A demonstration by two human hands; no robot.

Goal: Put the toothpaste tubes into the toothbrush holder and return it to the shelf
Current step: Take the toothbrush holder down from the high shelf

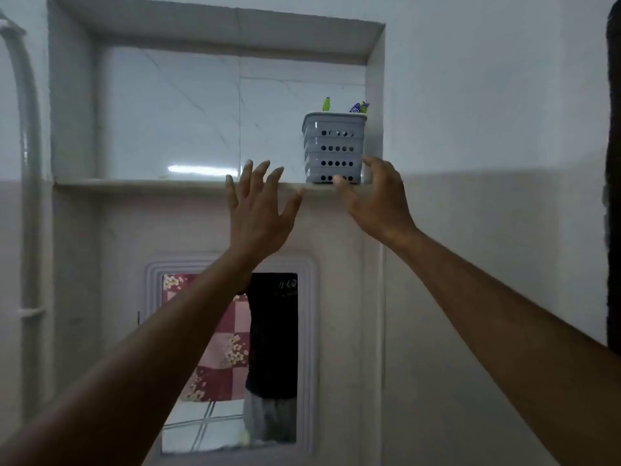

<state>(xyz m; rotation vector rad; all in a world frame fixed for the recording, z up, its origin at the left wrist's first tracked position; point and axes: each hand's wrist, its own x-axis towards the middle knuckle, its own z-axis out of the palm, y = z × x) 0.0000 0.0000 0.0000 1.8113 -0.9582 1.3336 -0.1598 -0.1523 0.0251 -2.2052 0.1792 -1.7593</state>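
Toothbrush holder [333, 148] seen on the shelf [141, 183].

It is flanked by two empty hands: right hand [376, 200] spread, thumb touching its base; left hand [258, 210] splayed just left (tube tips protrude above).

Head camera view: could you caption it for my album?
Grey toothbrush holder stands on the shelf, both open hands just below it.

Dim, soft, edges warped

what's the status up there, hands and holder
Left hand open, fingers spread, empty, left of the holder. Right hand open at the grey perforated plastic toothbrush holder, not gripping. Holder upright on the white tiled shelf, right corner. Nothing in the way.
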